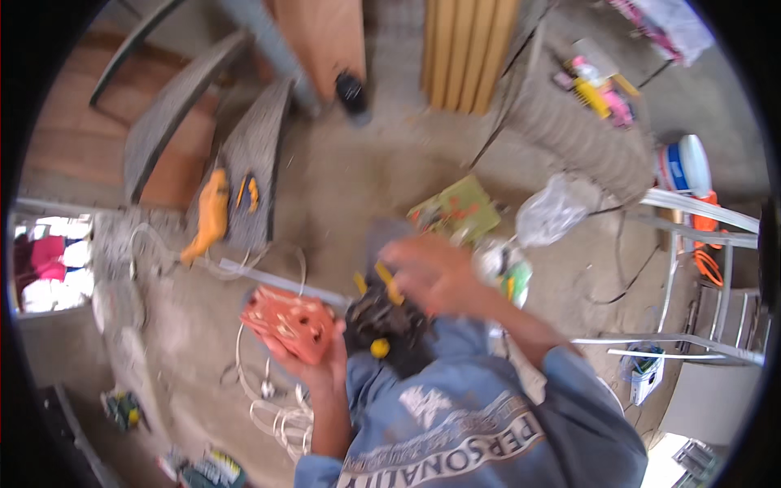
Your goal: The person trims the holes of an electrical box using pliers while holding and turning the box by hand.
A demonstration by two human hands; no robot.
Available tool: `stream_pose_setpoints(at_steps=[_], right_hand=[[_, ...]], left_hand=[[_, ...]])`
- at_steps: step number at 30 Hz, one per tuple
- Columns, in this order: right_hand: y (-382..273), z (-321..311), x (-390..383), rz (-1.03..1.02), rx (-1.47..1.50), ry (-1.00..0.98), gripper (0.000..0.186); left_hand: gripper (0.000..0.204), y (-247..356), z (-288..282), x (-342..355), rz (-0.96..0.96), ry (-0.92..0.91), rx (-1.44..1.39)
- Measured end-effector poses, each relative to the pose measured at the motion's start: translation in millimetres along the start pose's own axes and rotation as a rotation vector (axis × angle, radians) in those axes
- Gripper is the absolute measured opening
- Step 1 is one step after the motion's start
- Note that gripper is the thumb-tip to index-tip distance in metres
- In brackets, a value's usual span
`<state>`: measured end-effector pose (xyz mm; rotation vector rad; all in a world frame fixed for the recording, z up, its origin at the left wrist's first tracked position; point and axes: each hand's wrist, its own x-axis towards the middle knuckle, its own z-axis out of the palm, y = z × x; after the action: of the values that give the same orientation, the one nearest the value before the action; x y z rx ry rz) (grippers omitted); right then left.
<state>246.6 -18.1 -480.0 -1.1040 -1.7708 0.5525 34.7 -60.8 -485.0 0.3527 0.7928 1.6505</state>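
Note:
My left hand [319,366] is closed around the lower side of a scuffed red block-shaped piece [289,321] with pale marks and small dark holes; its exact kind is unclear. Motion blurs my right hand [439,272], whose fingers look stretched and apart, with nothing visible in them. Below that hand, a dark cluster of tools [390,313] lies at my lap, with yellow-handled parts [389,283] sticking up. A small round yellow piece [379,349] rests at its near edge.
An orange power drill [213,213] and orange-handled pliers [250,193] lie on a curved grey board at left. Ahead are a yellow-green box [460,207] and a clear plastic bag [551,213]. White cable [285,419] coils at lower left. Metal frame bars [675,346] stand at right.

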Motion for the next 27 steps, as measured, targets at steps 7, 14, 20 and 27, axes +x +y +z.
stream_pose_setpoints(at_steps=[7, 14, 20, 27], right_hand=[[67, -39, -77, 0.385, -0.008, -0.619, 0.02], [75, 48, -72, -0.102, -0.096, -0.701, 0.036], [128, 102, -56, -0.392, -0.125, -0.907, 0.025], [114, 90, -80, -0.089, 0.3, -0.774, 0.025]], left_hand=[[0.071, 31, -36, 13, 0.03, -0.146, -0.121], [0.07, -17, -40, 11, -0.186, -0.204, -0.054], [0.057, -74, -81, 30, -0.373, 0.041, 0.053], [0.056, -86, -92, 24, -0.325, 0.085, 0.182]])
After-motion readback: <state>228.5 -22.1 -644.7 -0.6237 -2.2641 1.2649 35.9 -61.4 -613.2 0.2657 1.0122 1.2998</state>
